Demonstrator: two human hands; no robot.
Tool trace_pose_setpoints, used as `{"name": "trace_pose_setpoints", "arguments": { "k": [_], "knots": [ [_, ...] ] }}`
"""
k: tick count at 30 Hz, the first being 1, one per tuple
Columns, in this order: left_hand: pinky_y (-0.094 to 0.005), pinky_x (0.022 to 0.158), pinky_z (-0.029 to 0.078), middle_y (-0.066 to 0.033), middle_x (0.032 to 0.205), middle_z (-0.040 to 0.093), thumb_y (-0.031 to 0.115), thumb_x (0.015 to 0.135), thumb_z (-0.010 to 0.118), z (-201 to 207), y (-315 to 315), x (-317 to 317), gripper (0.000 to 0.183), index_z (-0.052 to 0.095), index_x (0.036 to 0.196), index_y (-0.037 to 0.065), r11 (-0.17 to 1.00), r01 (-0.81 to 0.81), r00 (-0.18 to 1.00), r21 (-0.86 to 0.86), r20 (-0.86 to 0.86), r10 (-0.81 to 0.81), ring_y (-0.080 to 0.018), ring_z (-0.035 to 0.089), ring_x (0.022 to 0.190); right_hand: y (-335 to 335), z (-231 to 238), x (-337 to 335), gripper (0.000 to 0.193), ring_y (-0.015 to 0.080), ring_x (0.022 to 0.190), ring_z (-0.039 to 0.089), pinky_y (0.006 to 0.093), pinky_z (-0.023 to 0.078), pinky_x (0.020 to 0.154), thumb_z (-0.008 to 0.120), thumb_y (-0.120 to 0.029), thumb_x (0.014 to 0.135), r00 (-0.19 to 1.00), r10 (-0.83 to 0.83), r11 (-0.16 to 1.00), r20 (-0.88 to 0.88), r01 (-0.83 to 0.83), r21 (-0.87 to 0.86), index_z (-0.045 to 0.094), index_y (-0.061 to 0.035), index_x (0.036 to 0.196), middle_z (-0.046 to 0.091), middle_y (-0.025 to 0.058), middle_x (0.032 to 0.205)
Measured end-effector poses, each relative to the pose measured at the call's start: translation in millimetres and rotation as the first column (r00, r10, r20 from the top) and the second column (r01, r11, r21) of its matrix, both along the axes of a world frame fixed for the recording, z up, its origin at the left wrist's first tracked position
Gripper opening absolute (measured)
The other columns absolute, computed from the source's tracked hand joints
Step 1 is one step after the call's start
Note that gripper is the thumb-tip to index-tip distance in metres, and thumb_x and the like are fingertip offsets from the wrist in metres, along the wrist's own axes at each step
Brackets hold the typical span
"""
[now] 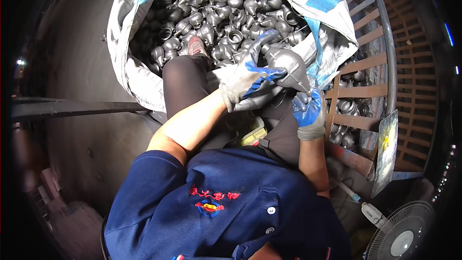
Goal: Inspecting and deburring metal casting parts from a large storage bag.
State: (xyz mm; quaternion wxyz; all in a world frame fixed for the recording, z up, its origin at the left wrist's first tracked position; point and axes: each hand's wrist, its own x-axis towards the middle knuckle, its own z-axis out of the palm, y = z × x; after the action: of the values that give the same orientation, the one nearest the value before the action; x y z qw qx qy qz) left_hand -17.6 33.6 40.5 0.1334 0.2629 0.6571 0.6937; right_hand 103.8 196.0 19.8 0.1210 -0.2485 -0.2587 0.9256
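Note:
A grey, bulb-shaped metal casting (288,66) with a raised seam and a narrow tip is held above my lap. My left hand (251,73), in a grey and blue coated glove, grips it from the left with thumb and fingers apart around its body. Close by the casting's narrow tip, my right hand (309,110) in a matching glove is closed, fingers curled. What it holds, if anything, I cannot make out. Just beyond both hands, a large white woven bag (144,84) with blue straps lies open, full of similar grey castings (219,12).
My foot (196,45) rests on the castings at the bag's near side. A slatted rusty metal crate (365,62) with more castings stands to the right, and a fan (402,240) at lower right. A dark bar (77,109) crosses at left.

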Motion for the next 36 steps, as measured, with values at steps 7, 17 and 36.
{"name": "trace_pose_setpoints", "arguments": {
  "k": [7, 17, 36],
  "knots": [
    [-0.0324, 0.102, 0.033, -0.0107, 0.131, 0.042, 0.006, 0.075, 0.068, 12.6, -9.7, 7.1, 0.061, 0.041, 0.130, 0.003, 0.951, 0.117, 0.940, 0.287, 0.275, -0.199, -0.0190, 0.039, 0.122, 10.1, -14.6, -0.1, 0.010, 0.0100, 0.044, 0.037, 0.0232, 0.031, 0.038, 0.044, -0.017, 0.089, 0.995, 0.093, 0.994, -0.020, -0.094, -0.060, 0.050, -0.0086, 0.089, 0.046, 0.0011, 0.062],
    [-0.0295, 0.094, 0.039, -0.0112, 0.114, 0.055, 0.015, 0.085, 0.060, -19.0, -7.2, -6.3, 0.046, 0.043, 0.125, 0.002, 0.978, 0.073, 0.976, 0.193, 0.185, -0.110, -0.0179, 0.051, 0.107, 8.8, -18.9, 1.6, 0.027, 0.0095, 0.049, 0.042, 0.0204, 0.033, 0.037, 0.048, -0.012, 0.087, 0.999, 0.024, 0.997, -0.044, -0.027, -0.067, 0.048, -0.0021, 0.111, 0.046, 0.0023, 0.069],
    [-0.0223, 0.069, 0.045, -0.0016, 0.086, 0.057, 0.015, 0.087, 0.059, -16.1, 2.0, -9.6, 0.026, 0.053, 0.109, 0.003, 0.973, -0.052, 0.933, 0.224, 0.360, -0.033, -0.0064, 0.053, 0.078, -3.3, -7.6, -0.9, 0.008, 0.0079, 0.047, 0.041, 0.0186, 0.031, 0.035, 0.051, -0.016, 0.090, 0.997, 0.058, 0.998, 0.058, -0.058, -0.003, 0.048, -0.0082, 0.090, 0.040, -0.0001, 0.059]
  ]
}}
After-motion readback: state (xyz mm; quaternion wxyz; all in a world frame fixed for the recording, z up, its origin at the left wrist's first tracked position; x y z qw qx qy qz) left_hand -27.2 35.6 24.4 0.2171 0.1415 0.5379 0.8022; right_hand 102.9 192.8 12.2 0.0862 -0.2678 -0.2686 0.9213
